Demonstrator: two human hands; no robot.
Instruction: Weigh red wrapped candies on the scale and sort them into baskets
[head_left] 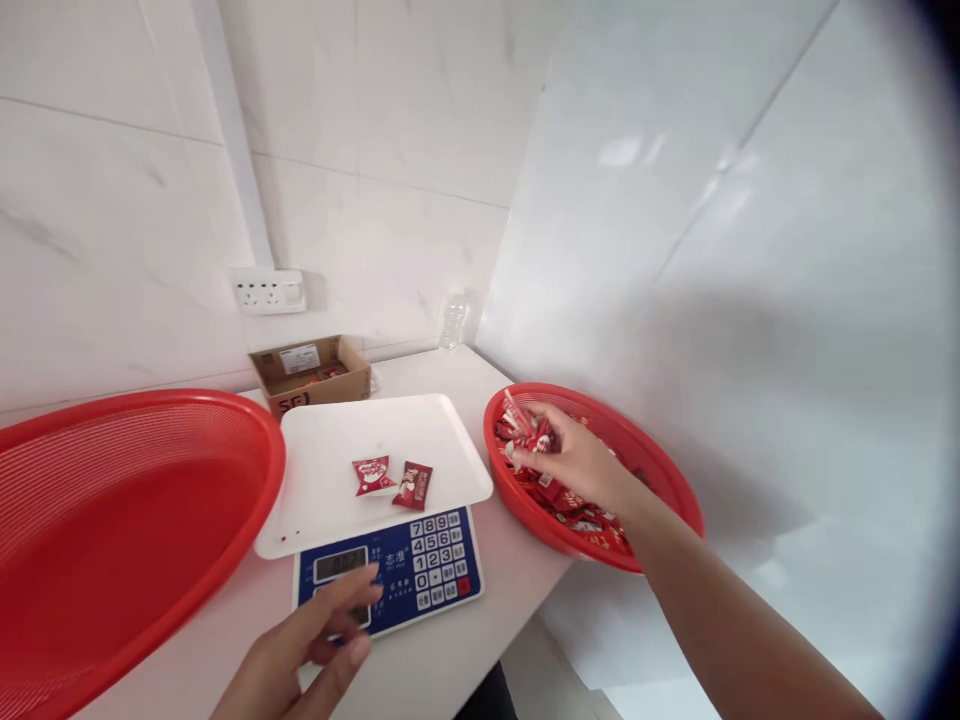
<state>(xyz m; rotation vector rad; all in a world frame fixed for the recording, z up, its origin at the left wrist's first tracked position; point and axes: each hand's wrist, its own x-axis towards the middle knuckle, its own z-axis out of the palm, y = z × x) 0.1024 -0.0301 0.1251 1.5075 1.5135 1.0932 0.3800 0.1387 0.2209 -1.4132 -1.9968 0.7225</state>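
My right hand is closed on several red-wrapped candies above the right red basket, where many more wrapped candies lie. In front of the scale's display, my left hand hangs with its fingers apart and nothing in them. The digital scale has a blue keypad panel and a white weighing tray. Two wrapped packets rest on that tray: a red and white one and a dark red one. The display is partly covered by my left fingers.
A large red basket stands at the left. Behind the scale is an open cardboard box with some red packets inside. A clear plastic bottle stands by the wall corner, and a socket is on the wall.
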